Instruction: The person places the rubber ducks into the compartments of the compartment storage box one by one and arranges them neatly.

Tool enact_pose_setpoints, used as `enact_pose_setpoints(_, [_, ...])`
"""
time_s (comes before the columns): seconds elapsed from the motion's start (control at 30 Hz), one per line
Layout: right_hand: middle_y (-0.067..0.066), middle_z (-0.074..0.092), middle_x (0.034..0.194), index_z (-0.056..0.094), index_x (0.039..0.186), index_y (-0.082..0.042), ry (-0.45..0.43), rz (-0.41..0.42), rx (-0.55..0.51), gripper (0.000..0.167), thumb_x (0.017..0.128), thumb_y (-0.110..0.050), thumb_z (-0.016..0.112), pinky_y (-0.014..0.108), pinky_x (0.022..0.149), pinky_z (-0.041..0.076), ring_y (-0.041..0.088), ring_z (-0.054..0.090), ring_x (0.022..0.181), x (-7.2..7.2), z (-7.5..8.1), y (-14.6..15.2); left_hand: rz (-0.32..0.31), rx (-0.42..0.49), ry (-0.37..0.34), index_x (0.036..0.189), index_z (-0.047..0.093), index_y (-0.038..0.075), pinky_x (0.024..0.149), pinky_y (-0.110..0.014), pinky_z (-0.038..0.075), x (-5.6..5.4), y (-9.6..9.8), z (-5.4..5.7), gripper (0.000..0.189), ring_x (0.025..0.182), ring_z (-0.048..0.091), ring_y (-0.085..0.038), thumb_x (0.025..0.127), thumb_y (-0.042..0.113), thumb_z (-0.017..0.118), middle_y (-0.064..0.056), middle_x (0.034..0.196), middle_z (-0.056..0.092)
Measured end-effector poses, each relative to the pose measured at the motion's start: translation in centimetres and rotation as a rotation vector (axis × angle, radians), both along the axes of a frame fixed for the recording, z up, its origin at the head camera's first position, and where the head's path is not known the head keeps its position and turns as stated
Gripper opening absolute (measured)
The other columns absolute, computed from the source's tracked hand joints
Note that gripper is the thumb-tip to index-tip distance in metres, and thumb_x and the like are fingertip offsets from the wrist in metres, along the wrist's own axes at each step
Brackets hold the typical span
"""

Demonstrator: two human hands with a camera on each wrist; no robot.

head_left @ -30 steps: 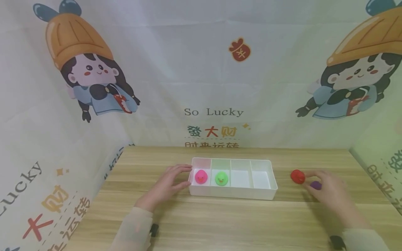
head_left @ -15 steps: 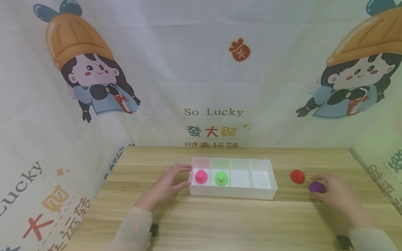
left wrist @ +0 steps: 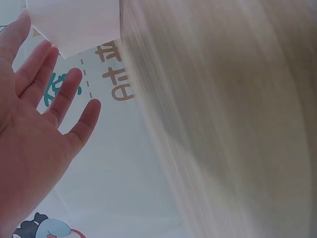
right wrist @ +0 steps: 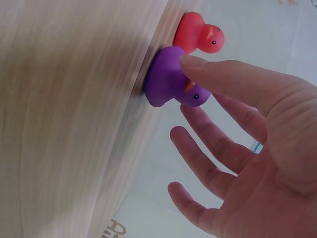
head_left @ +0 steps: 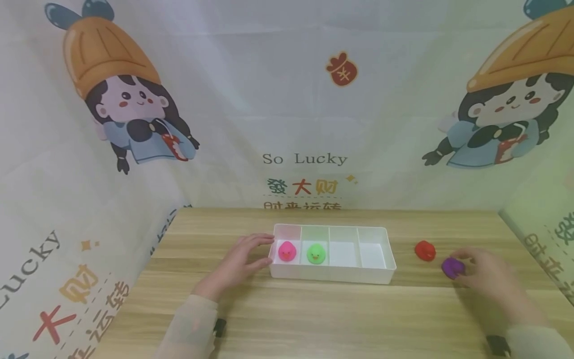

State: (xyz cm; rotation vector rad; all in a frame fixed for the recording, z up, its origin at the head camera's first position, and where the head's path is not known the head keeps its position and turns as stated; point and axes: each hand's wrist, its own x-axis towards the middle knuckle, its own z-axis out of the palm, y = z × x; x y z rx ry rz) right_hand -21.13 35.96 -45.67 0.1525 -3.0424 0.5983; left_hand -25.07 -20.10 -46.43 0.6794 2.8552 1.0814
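Observation:
A white four-slot box (head_left: 332,274) stands on the table. Its leftmost compartment holds a pink rubber duck (head_left: 287,251), and a green rubber duck (head_left: 316,254) sits in the one beside it. My left hand (head_left: 239,262) rests its fingertips against the box's left end, fingers extended and spread. To the right of the box, my right hand (head_left: 489,274) has its thumb and forefinger at the head of a purple rubber duck (right wrist: 168,77), pinching it as it stands on the table. Just beyond it is a red rubber duck (head_left: 425,251), untouched.
A wood-grain table (head_left: 314,319) fills the front. Printed cloth (head_left: 251,99) hangs close behind it and along both sides. The two right compartments of the box show bare white floors.
My right hand has left the red duck and moved right and nearer to the purple duck, which now shows turned a little. My left hand stays at the box.

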Motion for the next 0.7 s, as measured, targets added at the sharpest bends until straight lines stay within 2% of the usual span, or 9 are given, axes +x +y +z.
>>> enact_pose_setpoints(0.2, [0.035, 0.068, 0.120, 0.072, 0.119, -0.009, -0.011, -0.015, -0.011, 0.049, 0.074, -0.023, 0.086, 0.077, 0.083, 0.040, 0.057, 0.062, 0.109, 0.06, -0.05, 0.31, 0.009, 0.002, -0.018, 0.143, 0.060, 0.011, 0.124, -0.059, 0.033, -0.01, 0.13, 0.07, 0.050, 0.149, 0.041, -0.032, 0.096, 0.022, 0.075, -0.001, 0.156, 0.052])
enact_pose_setpoints(0.4, [0.032, 0.070, 0.116, 0.072, 0.116, -0.007, -0.003, -0.013, -0.014, 0.044, 0.077, -0.019, 0.085, 0.073, 0.081, 0.045, 0.054, 0.065, 0.104, 0.19, 0.11, 0.22, 0.011, -0.005, -0.012, 0.143, 0.060, 0.012, 0.124, -0.059, 0.033, -0.08, 0.10, 0.06, 0.050, 0.149, 0.041, -0.032, 0.096, 0.022, 0.074, 0.000, 0.156, 0.052])
enact_pose_setpoints(0.7, [0.031, 0.070, 0.119, 0.071, 0.118, -0.006, 0.005, -0.027, -0.022, 0.041, 0.084, -0.025, 0.083, 0.076, 0.087, 0.038, 0.058, 0.062, 0.108, 0.61, 0.13, -0.06, 0.017, -0.005, -0.032, 0.144, 0.059, 0.014, 0.124, -0.059, 0.032, 0.01, 0.17, 0.12, 0.051, 0.150, 0.040, -0.031, 0.097, 0.023, 0.074, 0.000, 0.157, 0.051])
